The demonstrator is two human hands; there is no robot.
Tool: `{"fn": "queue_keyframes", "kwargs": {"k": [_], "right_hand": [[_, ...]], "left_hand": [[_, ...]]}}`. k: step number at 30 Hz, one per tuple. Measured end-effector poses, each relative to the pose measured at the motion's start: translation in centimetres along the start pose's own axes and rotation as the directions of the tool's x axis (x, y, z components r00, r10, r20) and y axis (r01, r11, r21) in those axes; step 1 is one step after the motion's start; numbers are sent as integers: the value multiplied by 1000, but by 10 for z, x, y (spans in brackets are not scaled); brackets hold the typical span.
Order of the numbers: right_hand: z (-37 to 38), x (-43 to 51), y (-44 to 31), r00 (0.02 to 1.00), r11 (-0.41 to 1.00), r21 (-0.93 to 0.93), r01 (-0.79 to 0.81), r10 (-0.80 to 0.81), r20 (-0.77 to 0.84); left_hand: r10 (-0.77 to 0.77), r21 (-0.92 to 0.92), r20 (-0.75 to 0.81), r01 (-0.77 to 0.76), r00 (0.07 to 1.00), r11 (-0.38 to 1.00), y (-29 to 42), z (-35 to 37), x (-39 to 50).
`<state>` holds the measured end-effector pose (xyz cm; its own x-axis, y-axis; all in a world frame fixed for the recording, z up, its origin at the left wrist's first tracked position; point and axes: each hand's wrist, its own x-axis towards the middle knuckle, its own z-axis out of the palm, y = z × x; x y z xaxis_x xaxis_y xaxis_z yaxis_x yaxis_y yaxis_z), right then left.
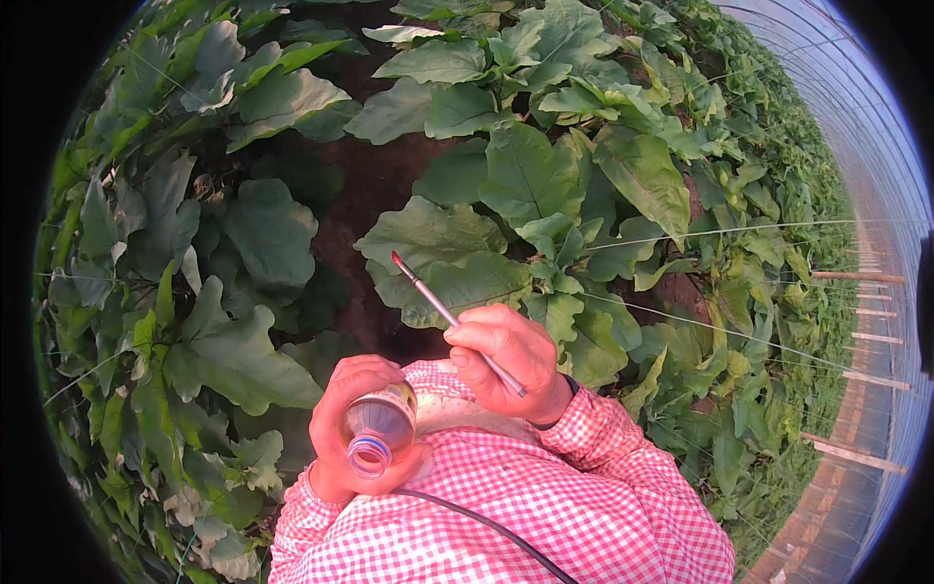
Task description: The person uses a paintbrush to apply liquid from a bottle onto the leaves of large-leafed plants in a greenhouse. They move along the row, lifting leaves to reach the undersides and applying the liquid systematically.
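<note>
My left hand point(343, 423) is wrapped around a clear plastic bottle point(379, 423), which has no cap on its blue-rimmed mouth and tilts towards me. Between the thumb and fingers of my right hand point(503, 361) is a thin paintbrush point(436, 303) with a silvery handle. Its red tip points up and to the left, over or in front of a broad green leaf point(438, 241); whether it touches the leaf I cannot tell. Both hands are close to my body, in front of the pink checked clothing.
Dense leafy plants point(533, 175) stand on both sides of a strip of dark soil point(357, 212). Thin strings point(730, 231) run through the foliage at the right. Beyond are wooden stakes point(857, 277) and a curved plastic greenhouse wall point(839, 87). A black cable point(496, 522) crosses my clothing.
</note>
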<state>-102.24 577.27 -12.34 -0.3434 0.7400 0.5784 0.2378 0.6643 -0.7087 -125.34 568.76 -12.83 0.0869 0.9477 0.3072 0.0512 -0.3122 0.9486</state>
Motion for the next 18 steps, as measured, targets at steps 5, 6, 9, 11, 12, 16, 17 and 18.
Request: {"fn": "queue_keyframes", "kwargs": {"k": [5,6,9,11,12,16,17,18], "right_hand": [[29,32,-3,999,1000,0,25,-25,37],[32,35,-3,999,1000,-9,20,-20,48],[34,46,-2,994,999,-33,16,-13,109],[36,54,-1,994,998,-60,18,-12,111],[37,58,0,994,997,-74,18,-10,104],[46,68,4,993,999,-28,-30,33,116],[46,69,5,988,999,-11,-40,41,152],[50,71,8,990,1000,1,-25,25,136]], "left_hand": [[30,-40,-3,-31,1000,999,-10,-38,29],[35,-48,-8,-36,999,998,-13,-44,33],[-4,-52,-8,4,1000,999,-21,-56,42],[0,-78,-23,-2,1000,997,-24,-61,47],[7,-80,-22,-9,1000,997,-25,-63,49],[-15,-87,-15,13,1000,996,-31,-69,59],[-24,-92,-13,23,1000,995,-33,-71,62],[-6,-92,-12,4,1000,996,-35,-71,65]]}}
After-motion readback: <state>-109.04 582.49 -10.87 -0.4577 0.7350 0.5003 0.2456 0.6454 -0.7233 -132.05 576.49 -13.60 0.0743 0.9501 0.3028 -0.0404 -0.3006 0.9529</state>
